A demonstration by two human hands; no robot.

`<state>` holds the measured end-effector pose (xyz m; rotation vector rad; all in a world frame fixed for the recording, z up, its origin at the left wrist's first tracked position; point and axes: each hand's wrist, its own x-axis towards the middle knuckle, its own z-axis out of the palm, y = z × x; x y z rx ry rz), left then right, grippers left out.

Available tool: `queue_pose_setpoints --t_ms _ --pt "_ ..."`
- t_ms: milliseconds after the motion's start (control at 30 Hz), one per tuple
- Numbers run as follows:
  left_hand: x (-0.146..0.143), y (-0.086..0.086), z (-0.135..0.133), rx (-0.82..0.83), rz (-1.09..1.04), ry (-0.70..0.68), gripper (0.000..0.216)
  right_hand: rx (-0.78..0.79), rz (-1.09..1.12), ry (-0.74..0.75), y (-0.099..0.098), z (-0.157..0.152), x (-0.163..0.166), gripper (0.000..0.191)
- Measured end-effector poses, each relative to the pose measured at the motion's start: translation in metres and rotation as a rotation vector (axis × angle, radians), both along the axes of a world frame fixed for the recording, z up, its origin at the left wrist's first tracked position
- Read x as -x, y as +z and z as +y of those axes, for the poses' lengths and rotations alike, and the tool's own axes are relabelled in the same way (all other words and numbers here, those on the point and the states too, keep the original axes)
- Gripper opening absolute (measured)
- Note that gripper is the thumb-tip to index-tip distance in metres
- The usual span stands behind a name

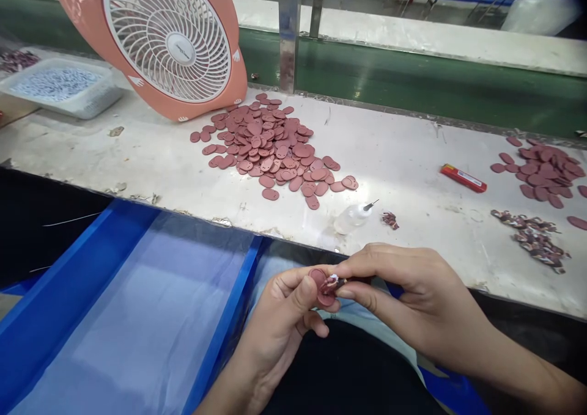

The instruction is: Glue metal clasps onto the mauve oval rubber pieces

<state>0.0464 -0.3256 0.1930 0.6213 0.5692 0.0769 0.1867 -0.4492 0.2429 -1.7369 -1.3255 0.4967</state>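
Note:
My left hand (287, 317) pinches a small dusty-red oval piece (320, 279) between thumb and fingers, just below the table's front edge. My right hand (403, 293) meets it from the right, its fingertips pinched on a tiny patterned bit (331, 282) pressed against the oval piece. A large pile of the same red oval pieces (270, 146) lies on the white table (151, 158) ahead. A small clear glue bottle (352, 217) with a needle tip lies just beyond my hands.
A pink desk fan (169, 36) stands at the back left beside a white tray (59, 85) of small parts. A blue bin lined with plastic (128, 317) sits at my left. A red lighter-like stick (463, 178), another oval pile (545, 170) and patterned bits (534, 238) lie right.

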Motion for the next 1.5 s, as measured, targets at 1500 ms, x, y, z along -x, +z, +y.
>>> queue_pose_setpoints --t_ms 1500 --pt "-0.007 0.012 -0.005 0.173 0.146 0.19 0.03 -0.095 -0.103 0.075 -0.004 0.007 0.001 0.019"
